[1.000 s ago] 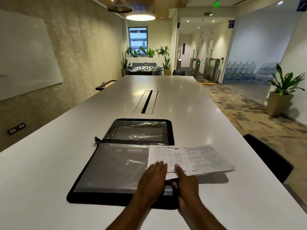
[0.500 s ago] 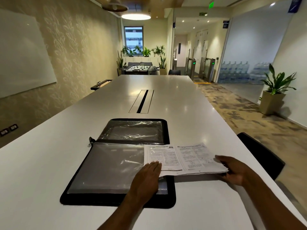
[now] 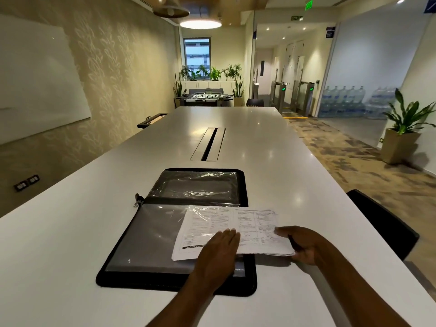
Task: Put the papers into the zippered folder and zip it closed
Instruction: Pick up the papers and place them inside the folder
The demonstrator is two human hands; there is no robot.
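Keeping the left hand [image 3: 218, 251] flat on the papers [image 3: 212, 223], which half overlap the near side of the open folder [image 3: 113, 277], feed them leftward while the right hand [image 3: 304, 246] pinches their right edge level.

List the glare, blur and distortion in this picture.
Head view: ceiling lights streak glare across the black zippered folder's clear plastic sleeves and dot the glossy white table; the wide lens bows the table's edges; print on the stack of white papers is too soft to read; a shadow lies under their right edge.
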